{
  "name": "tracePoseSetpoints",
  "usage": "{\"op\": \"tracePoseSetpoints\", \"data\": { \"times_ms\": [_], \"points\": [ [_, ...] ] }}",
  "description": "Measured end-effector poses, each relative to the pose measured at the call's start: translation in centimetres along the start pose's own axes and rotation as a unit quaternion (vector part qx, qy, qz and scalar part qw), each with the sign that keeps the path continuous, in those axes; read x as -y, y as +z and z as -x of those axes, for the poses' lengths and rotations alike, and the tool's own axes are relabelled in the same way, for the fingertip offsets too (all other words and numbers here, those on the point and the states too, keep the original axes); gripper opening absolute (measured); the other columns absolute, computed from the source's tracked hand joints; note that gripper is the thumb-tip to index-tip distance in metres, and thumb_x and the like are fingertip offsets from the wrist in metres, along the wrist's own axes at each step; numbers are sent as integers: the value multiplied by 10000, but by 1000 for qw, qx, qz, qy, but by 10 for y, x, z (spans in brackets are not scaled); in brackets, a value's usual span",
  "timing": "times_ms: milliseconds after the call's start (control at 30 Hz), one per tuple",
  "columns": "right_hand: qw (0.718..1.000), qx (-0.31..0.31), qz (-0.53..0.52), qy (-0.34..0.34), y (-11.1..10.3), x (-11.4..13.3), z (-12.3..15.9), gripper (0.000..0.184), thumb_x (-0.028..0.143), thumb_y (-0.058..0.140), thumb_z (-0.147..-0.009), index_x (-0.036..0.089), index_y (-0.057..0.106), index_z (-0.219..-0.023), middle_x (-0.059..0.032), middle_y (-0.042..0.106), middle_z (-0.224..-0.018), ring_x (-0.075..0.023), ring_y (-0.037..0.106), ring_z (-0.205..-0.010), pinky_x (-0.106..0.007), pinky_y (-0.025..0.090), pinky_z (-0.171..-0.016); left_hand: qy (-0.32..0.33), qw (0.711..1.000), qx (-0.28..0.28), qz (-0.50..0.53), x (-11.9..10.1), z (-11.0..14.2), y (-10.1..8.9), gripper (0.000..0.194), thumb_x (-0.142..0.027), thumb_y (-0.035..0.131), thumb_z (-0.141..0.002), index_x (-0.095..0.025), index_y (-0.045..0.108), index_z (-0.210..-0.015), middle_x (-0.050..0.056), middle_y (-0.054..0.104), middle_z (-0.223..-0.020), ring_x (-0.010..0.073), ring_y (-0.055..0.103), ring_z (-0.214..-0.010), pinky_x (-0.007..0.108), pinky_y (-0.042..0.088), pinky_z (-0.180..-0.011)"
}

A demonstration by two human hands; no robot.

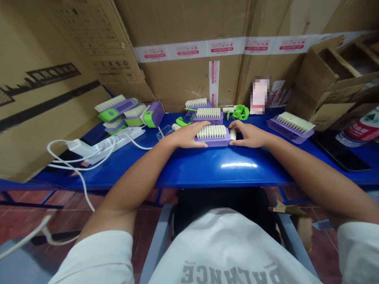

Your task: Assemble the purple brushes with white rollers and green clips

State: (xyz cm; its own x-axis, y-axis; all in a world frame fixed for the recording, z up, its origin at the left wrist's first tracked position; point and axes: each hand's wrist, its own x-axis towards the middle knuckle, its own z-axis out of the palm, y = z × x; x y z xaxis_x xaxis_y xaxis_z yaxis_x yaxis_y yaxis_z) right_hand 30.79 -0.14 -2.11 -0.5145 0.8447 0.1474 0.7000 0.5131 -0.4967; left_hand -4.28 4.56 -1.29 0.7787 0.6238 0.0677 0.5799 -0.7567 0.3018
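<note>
A purple scrubbing brush [212,139] lies on the blue table, its cream bristles facing up. My left hand [188,135] is closed around its left end, with fingers behind and thumb in front. At the brush's right end, my right hand [248,135] curls its fingers and thumb about a small white cylinder [233,135]. Whether the cylinder is joined to the brush, I cannot tell. Just behind lie another purple brush [208,115] and a third brush [196,103]. Loose green plastic parts [241,112] sit beyond my right hand.
Several green-and-purple brushes [118,108] are piled at the left, behind a white power strip [118,144] with trailing cables. On the right are a purple brush [291,126], a black phone [340,152] and a bottle [359,128]. Cardboard [189,23] walls the table's back.
</note>
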Motion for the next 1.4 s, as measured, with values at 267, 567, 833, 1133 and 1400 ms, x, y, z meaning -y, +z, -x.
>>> {"op": "tracePoseSetpoints", "data": {
  "times_ms": [267, 567, 833, 1133, 1400],
  "points": [
    [1000, 3, 26, -9, 0, 3, 0, 747, 689, 826, -854, 219, 617, -1395, -227, 827, -1353, -469, 816, -1190, -622, 647, -1077, -1, 1000, 2, 3, -1, 0, 0, 1135, -718, 793, -930, -195, 361, -1840, 208, 424, -1922, 433, 463, -1763, 582, 391, -1459],
    [997, 10, 68, -39, 1, 5, 1, 654, 622, 731, -939, 188, 599, -1410, -222, 818, -1271, -419, 802, -1092, -571, 643, -997, 8, 1000, -4, -3, 2, -1, 2, 1140, -721, 811, -944, -203, 353, -1850, 203, 430, -1919, 424, 466, -1765, 550, 392, -1460],
    [996, 9, 70, -53, 2, 0, 0, 620, 595, 733, -981, 190, 601, -1431, -209, 830, -1260, -385, 800, -1015, -555, 657, -955, 11, 1000, -10, 3, 3, -2, 3, 1150, -700, 825, -927, -174, 368, -1842, 223, 433, -1913, 437, 468, -1761, 574, 391, -1461],
    [998, -2, 37, -47, 2, -7, 0, 775, 641, 797, -966, 192, 596, -1566, -241, 778, -1531, -454, 818, -1285, -652, 660, -1136, 3, 1000, -6, -7, 1, -1, 2, 1142, -695, 814, -935, -162, 363, -1839, 240, 436, -1906, 448, 471, -1757, 597, 402, -1451],
    [999, -2, 34, -29, 1, -16, 1, 938, 654, 887, -916, 203, 543, -1663, -211, 849, -1421, -461, 835, -1296, -662, 665, -1151, 1, 1000, -4, -5, -1, -1, 1, 1150, -698, 812, -939, -155, 354, -1843, 234, 426, -1914, 433, 461, -1767, 576, 392, -1459]
  ]
}}
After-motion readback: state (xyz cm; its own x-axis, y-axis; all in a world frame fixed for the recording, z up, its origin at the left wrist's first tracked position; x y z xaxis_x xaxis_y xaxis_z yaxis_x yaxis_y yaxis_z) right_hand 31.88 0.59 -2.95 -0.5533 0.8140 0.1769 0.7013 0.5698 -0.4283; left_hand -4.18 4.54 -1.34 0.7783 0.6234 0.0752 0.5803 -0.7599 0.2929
